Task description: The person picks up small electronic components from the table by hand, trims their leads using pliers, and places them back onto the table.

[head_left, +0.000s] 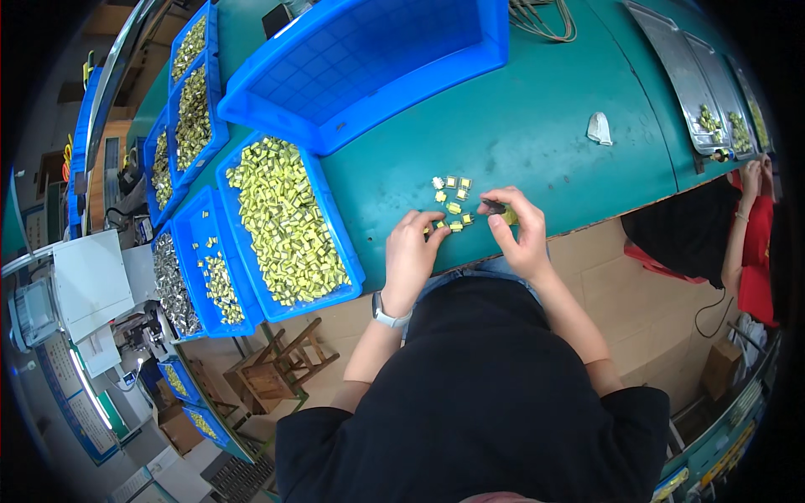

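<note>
Several small block-shaped components (454, 208), wrapped in yellow with metallic ends, lie loosely on the green bench top in front of me. At the near left of this group is my left hand (411, 250), its thumb and forefinger closed around one of the small yellow components. My right hand (523, 236) is just right of the group, fingers curled. It holds a small dark piece (492, 206) at the fingertips, with a yellow component (509, 217) beside the thumb. The exact kind of the dark piece is too small to tell.
A blue tray full of yellow components (285, 222) stands at my left, with more blue trays beyond. A large blue bin (369, 71) sits tilted behind. On the bench (537, 109) lie a small white object (599, 128) and metal trays (671, 67). Another person's arm (738, 239) shows far right.
</note>
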Demonstrator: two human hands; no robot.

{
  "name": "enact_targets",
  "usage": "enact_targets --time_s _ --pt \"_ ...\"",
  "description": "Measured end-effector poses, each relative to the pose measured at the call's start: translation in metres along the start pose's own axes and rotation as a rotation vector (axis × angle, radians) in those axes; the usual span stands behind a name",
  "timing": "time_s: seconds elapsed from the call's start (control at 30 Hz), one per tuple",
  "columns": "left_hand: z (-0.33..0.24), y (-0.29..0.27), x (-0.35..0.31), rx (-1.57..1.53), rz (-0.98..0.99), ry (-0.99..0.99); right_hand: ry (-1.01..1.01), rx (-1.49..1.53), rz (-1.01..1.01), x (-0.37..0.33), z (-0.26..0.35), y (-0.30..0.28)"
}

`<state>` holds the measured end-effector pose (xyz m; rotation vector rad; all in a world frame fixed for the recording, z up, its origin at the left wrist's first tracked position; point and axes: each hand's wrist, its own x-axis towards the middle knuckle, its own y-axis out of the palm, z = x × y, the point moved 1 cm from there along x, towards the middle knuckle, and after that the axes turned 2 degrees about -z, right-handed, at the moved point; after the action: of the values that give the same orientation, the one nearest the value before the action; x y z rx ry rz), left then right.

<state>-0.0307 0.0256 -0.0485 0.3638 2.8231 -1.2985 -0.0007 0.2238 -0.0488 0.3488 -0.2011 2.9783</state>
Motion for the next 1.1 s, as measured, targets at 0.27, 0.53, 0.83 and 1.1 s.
enact_targets --time_s 0.27,0.53,0.83,1.1 --pt "0.007 0.009 -0.010 -0.145 -0.068 0.024 -0.031 0.001 0.030 0.004 0.000 0.000" --pt "0.011 -0.001 -0.011 -1.059 0.237 -0.349 -0.043 -0.031 0.074 0.004 -0.002 0.008" --pt "0.000 -0.008 -0.014 -1.439 0.365 -0.259 -0.187 -0.228 0.130 0.003 0.017 0.011" --pt "-0.005 -0.011 -0.020 -1.469 0.284 -0.199 -0.207 -0.301 0.017 0.002 0.026 0.011"
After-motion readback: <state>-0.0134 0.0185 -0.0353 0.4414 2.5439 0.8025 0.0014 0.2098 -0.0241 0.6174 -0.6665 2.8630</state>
